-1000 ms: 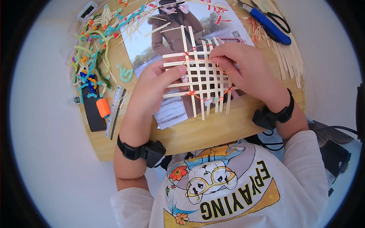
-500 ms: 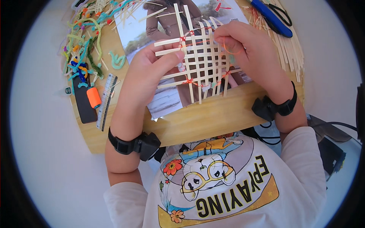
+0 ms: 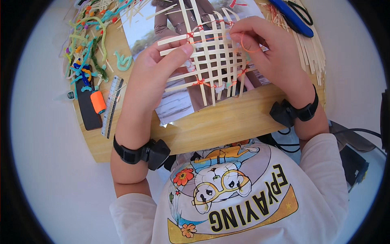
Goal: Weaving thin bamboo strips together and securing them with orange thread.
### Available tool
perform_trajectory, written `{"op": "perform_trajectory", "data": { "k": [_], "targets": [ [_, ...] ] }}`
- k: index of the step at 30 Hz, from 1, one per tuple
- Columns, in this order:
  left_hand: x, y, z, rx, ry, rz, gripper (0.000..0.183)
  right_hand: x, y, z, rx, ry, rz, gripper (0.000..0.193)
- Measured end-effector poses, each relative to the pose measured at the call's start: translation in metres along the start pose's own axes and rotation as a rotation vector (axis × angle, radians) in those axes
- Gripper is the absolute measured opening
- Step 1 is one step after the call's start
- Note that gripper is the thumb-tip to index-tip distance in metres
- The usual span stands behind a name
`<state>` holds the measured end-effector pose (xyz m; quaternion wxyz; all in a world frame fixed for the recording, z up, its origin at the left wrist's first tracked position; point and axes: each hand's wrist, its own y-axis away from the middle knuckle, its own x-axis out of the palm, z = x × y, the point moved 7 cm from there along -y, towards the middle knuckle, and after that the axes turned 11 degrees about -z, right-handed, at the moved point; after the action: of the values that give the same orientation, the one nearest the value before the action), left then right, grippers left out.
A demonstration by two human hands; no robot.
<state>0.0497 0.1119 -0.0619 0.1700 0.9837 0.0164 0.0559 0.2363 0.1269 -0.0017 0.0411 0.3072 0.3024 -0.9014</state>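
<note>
A lattice woven from pale bamboo strips (image 3: 214, 58) is held up over a printed poster (image 3: 174, 101). My left hand (image 3: 164, 61) pinches its left side, thumb on top and fingers beneath. Red-orange thread ties several crossings near the lattice's corners, and small whitish tufts sit along its edges. At the upper right edge my right hand (image 3: 264, 44) is closed, thumb and forefinger pressed together on an orange thread (image 3: 248, 48) that loops below the fingertips. A length of that thread runs across the upper strips toward the left. The fingertips partly hide the lattice's right edge.
Colourful pipe cleaners (image 3: 91, 40) lie heaped at the table's left. Near them are an orange thread spool (image 3: 98, 102), a clear ruler (image 3: 111, 107) and a dark flat case (image 3: 88, 112). Blue-handled scissors (image 3: 291, 18) and loose bamboo strips (image 3: 310, 61) lie at the right.
The lattice has shifted slightly left and tilted, its upper strips now reaching higher. Both hands moved a little with it, keeping their holds.
</note>
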Motion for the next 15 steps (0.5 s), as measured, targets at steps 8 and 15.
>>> {"op": "perform_trajectory", "data": {
  "k": [8, 15],
  "targets": [
    [0.000, 0.000, -0.001, -0.004, 0.008, 0.018, 0.031, -0.006, -0.001, -0.002, 0.013, -0.019, -0.042, 0.013],
    [-0.001, -0.007, 0.005, 0.021, -0.072, 0.046, 0.033, -0.013, -0.012, -0.005, -0.024, 0.025, -0.081, 0.015]
  ]
}}
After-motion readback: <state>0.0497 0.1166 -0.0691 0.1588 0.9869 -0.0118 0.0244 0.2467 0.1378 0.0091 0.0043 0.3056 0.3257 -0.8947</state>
